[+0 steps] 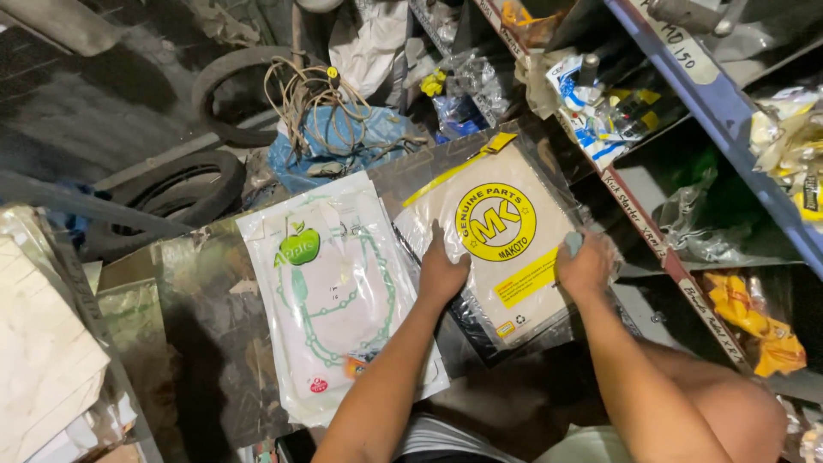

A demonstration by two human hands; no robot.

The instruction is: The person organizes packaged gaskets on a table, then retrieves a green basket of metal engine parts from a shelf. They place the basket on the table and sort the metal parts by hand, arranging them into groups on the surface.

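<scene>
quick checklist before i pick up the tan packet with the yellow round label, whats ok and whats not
1. Left hand on the tan packet: ok, it lies flat on the left edge.
2. Right hand on the packet: ok, it grips the right edge with the plastic bunched under the fingers.
3. Packet free on top: ok, nothing lies on it.
4. Neighbouring white packet with green outline: ok, it lies beside the tan one, apart from both hands.
5. What is under the tan packet: cannot tell, only a dark plastic edge shows.
6. Room on the right: not ok, the shelf frame is close to the right hand.
</scene>
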